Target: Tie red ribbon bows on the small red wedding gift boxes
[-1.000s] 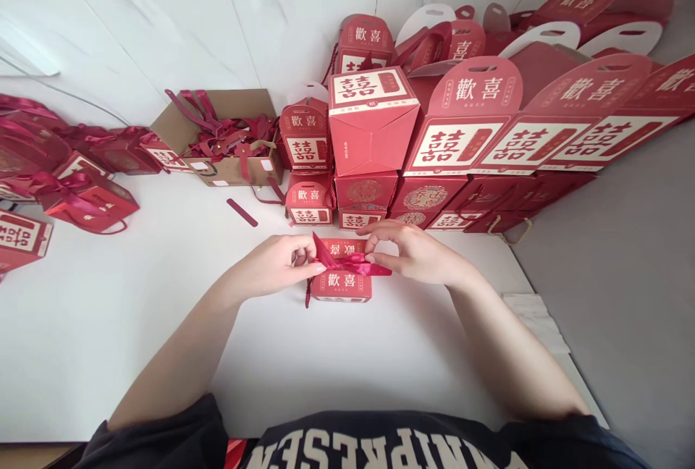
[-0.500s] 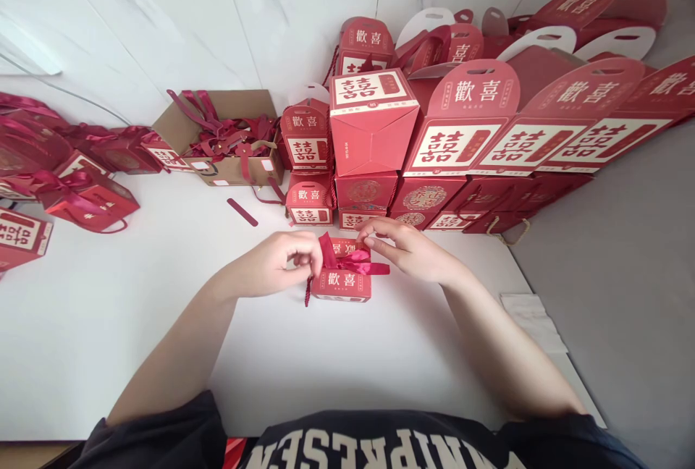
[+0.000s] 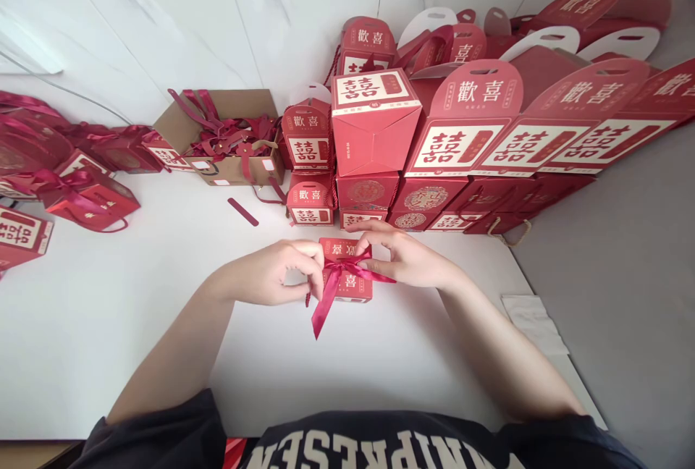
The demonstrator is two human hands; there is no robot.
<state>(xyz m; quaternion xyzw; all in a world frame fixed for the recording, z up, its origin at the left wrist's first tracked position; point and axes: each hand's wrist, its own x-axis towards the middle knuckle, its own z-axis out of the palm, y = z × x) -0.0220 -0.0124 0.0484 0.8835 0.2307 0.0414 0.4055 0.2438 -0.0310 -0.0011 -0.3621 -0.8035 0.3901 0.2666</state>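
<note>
While beneath ribbon [image 3: 325, 306], box [image 3: 346, 287] between hands [image 3: 279, 271] [image 3: 399, 259].

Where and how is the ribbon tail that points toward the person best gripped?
I would pinch the flat ribbon tail near its pointed tip, coming from the left: that end reaches past the near edge of the small red box, and the left hand is close by.

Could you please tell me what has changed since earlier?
One tail of the ribbon swung from pointing away to pointing toward the person, past the near edge of the small box. The left hand, which pinched it a second ago, is beside it, contact unclear. The right hand now touches the ribbon's loop. The small box and carton stayed put.
</note>
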